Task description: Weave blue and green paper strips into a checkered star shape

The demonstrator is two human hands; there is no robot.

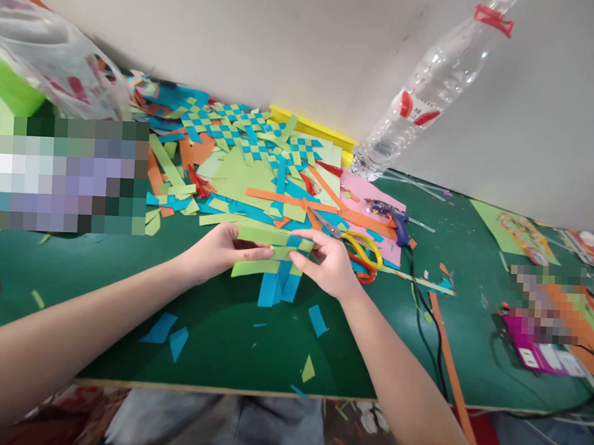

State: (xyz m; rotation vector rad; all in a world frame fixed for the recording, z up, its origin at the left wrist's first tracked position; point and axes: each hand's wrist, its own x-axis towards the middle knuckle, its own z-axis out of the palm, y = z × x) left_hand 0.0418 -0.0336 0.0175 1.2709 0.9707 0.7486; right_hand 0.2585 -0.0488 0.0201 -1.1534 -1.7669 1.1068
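Observation:
Between my two hands is a small weave of blue and light green paper strips [279, 252], held just above the green table. My left hand [227, 249] pinches the green strips at the left side, thumb on top. At the right edge, the thumb and fingers of my right hand [327, 260] grip the woven part. Loose blue strip ends hang down toward me, and green ends stick out to the left. Just beyond my right hand lie scissors [362, 248] with yellow and red handles. Several finished blue-green woven pieces [242, 131] are piled farther back.
A clear plastic bottle [425, 90] stands by the wall beside a yellow strip [311, 128]. A blue glue gun [399, 224] rests on pink paper, its black cord running toward the front edge. Blue scraps [162, 328] litter the green table [222, 350]. A plastic bag [63, 55] stands left.

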